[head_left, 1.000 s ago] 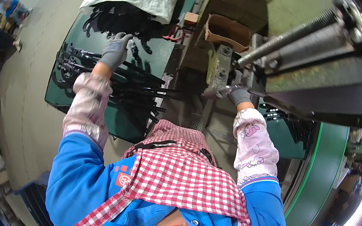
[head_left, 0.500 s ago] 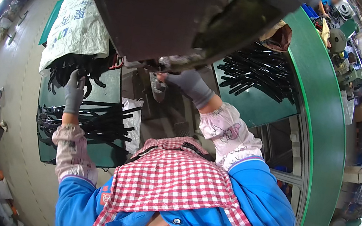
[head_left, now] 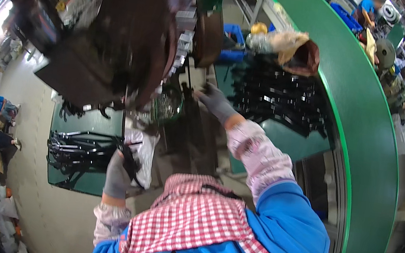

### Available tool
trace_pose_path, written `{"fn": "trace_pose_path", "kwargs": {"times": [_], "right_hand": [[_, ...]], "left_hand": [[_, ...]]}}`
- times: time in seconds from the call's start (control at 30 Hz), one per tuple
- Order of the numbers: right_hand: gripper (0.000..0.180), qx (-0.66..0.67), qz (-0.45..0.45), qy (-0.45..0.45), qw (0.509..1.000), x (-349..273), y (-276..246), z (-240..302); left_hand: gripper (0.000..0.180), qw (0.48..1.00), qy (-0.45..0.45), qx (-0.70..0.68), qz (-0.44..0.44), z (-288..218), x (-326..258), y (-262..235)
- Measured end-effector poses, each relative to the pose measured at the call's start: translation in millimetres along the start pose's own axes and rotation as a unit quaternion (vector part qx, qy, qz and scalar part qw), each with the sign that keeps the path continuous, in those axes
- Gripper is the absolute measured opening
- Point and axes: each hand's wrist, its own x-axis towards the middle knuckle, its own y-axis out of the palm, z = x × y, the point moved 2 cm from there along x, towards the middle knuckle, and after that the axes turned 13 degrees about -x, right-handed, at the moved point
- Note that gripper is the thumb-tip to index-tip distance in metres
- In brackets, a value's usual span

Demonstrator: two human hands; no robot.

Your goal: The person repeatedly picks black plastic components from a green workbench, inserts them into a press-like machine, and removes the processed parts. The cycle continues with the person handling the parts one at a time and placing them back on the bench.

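Observation:
My left hand (head_left: pixel 116 179), in a grey glove, is closed around a black curved piece (head_left: pixel 128 161) at the inner edge of the left green table (head_left: pixel 65 179). Beside it lies a pile of long black strips (head_left: pixel 80 149), and a white plastic bag (head_left: pixel 146 157) is just to its right. My right hand (head_left: pixel 215 102), also gloved with bare fingertips, is at the dark machine (head_left: pixel 138 29), left of the right-hand table. Its fingers look curled together, and whatever they hold is too small and blurred to make out.
A heap of glossy black strips (head_left: pixel 284 96) covers much of the right table (head_left: pixel 283 140). A brown bag (head_left: pixel 302 58) lies behind it. A long green counter (head_left: pixel 363 123) curves along the right. Other people (head_left: pixel 0 111) are in the distance.
My left hand has left the black hooked pieces at the white sack and come down and right, now holding a black curved piece. My view has turned; my right hand stays by the machine.

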Motion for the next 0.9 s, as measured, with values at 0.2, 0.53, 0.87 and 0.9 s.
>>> {"fn": "trace_pose_path", "kwargs": {"times": [0.2, 0.53, 0.87, 0.9], "right_hand": [[0.051, -0.505, -0.09, 0.315, 0.799, -78, -188, -144], [0.031, -0.466, -0.137, -0.07, 0.871, -95, -212, -87], [0.033, -0.443, 0.019, -0.335, 0.831, -153, -115, 172], [0.033, -0.44, 0.036, -0.339, 0.831, -151, -101, 180]], "left_hand": [[0.036, 0.989, -0.005, 0.11, -0.094, 41, -23, 16], [0.054, 0.879, -0.022, 0.476, 0.033, 36, 2, 77], [0.058, 0.609, 0.154, 0.741, 0.236, -24, 12, 134], [0.06, 0.597, 0.14, 0.754, 0.236, -34, 7, 131]]}}
